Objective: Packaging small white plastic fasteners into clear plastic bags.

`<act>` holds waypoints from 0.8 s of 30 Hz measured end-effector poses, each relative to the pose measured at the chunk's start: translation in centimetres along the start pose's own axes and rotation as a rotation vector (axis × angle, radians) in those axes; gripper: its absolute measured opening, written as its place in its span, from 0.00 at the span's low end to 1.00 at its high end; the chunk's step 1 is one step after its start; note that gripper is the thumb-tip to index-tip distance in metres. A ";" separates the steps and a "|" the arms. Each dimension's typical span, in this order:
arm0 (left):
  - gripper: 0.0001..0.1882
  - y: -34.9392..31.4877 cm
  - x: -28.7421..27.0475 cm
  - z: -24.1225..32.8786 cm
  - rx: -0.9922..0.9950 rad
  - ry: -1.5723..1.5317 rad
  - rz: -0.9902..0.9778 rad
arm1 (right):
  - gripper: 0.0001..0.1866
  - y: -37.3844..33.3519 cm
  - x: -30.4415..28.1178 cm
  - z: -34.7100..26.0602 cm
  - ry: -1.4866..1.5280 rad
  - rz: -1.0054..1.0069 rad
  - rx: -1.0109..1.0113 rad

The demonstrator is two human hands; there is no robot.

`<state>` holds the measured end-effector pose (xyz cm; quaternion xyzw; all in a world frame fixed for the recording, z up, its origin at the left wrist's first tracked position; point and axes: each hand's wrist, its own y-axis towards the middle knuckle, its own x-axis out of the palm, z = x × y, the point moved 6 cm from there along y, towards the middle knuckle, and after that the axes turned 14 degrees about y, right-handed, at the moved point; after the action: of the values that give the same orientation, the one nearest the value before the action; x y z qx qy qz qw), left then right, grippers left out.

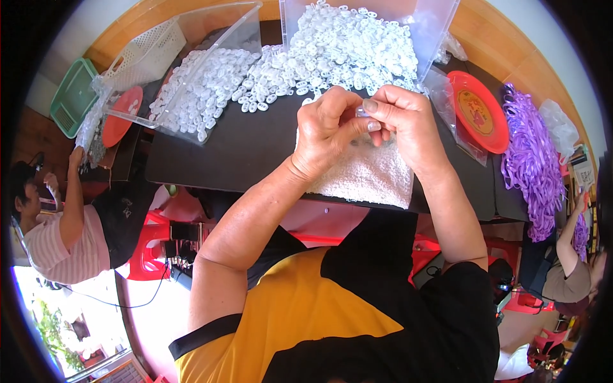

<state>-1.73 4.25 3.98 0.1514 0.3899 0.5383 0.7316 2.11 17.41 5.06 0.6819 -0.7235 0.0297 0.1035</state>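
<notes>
My left hand [325,131] and my right hand [412,121] meet over the table, both closed with thumbs and fingertips pinched together. Between the fingertips shows a small clear plastic piece [362,113]; most of it is hidden, so its exact shape is unclear. Below the hands lies a white towel [367,175] at the table's near edge. Just beyond them spreads a heap of small white oval plastic pieces with holes [351,48], spilling out of a clear bin [437,32] onto the dark tabletop.
To the left, a second clear bin [223,38] lies tipped over more white pieces. A red plate [479,112] and a bundle of purple ribbons [530,156] are at the right. Co-workers sit at both sides; a green basket [71,99] stands far left.
</notes>
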 end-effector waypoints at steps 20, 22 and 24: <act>0.11 0.1 0.3 -0.5 -0.007 0.044 -0.052 | 0.12 0.6 -0.6 1.8 0.186 -0.093 0.067; 0.11 0.0 0.5 -0.5 0.028 0.065 -0.043 | 0.12 0.6 -0.7 2.1 0.179 -0.089 0.067; 0.13 0.1 0.7 -1.3 -0.006 0.008 0.017 | 0.12 1.0 -0.9 2.1 0.161 -0.043 0.015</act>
<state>-2.70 4.66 2.90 0.1501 0.3900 0.5465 0.7258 0.96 17.97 2.97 0.6934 -0.6977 0.0876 0.1569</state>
